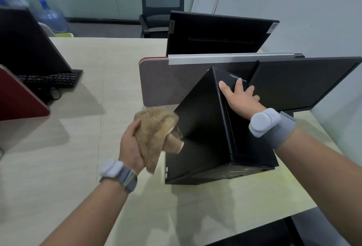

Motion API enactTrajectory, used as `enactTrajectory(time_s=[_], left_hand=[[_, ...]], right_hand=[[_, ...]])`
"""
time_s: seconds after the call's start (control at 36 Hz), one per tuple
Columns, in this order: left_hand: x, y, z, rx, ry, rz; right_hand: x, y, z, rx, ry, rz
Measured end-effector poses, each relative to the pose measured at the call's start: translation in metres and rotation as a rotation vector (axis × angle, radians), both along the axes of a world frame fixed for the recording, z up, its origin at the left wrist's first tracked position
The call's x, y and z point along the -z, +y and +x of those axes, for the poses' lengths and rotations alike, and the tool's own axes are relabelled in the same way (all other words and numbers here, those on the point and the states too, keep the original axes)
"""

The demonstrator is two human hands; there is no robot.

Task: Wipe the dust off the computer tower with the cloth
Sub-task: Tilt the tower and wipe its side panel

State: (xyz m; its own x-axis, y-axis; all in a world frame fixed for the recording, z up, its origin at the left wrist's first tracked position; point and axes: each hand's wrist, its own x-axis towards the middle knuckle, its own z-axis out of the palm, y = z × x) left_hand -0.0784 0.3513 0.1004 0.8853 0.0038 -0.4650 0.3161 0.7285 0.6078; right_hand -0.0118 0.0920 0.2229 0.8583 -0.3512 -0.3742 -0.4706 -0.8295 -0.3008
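A black computer tower [203, 128] stands upright on the pale desk [78, 147], right of centre. My left hand [130, 145] grips a crumpled tan cloth [154, 128] and presses it against the tower's left side panel, near that panel's left edge. My right hand [240, 96] lies flat on the tower's top with its fingers spread, close to the far end. Both wrists wear grey bands with white sensor pods.
A black monitor [305, 85] stands just right of the tower, touching my right fingers. Behind is a grey desk divider [162, 81], another monitor [217, 33] and a chair [160, 0]. A keyboard [52, 79], monitor and red divider are at left.
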Motion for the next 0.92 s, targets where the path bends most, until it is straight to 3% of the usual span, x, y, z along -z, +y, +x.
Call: enactTrajectory(time_s=[0.08, 0.25, 0.31, 0.39, 0.44, 0.69, 0.81, 0.92], left_hand=[[-0.017, -0.004, 0.020, 0.002, -0.075, -0.171], [-0.046, -0.053, 0.049, 0.131, -0.264, -0.258], [-0.064, -0.083, 0.048, 0.257, -0.345, -0.006], [-0.061, -0.121, 0.050, 0.396, -0.651, 0.684], [-0.044, -0.132, 0.056, 0.312, -0.755, 0.819], [-0.010, -0.127, 0.117, 0.285, -0.560, 0.813], [0.022, -0.116, 0.109, 0.335, -0.514, 0.847], [0.054, -0.104, 0.083, 0.385, -0.317, 0.840]], right_hand=[[0.002, 0.002, 0.001, -0.007, 0.003, -0.013], [0.006, 0.001, 0.005, -0.013, -0.005, -0.033], [0.008, 0.001, 0.006, -0.009, -0.014, -0.052], [0.013, 0.005, 0.008, -0.012, -0.026, -0.105], [0.014, 0.004, 0.010, -0.002, -0.035, -0.111], [0.017, -0.005, 0.010, -0.002, -0.032, -0.047], [0.017, -0.008, 0.011, 0.000, -0.026, -0.039], [0.018, -0.012, 0.009, 0.010, -0.027, -0.006]])
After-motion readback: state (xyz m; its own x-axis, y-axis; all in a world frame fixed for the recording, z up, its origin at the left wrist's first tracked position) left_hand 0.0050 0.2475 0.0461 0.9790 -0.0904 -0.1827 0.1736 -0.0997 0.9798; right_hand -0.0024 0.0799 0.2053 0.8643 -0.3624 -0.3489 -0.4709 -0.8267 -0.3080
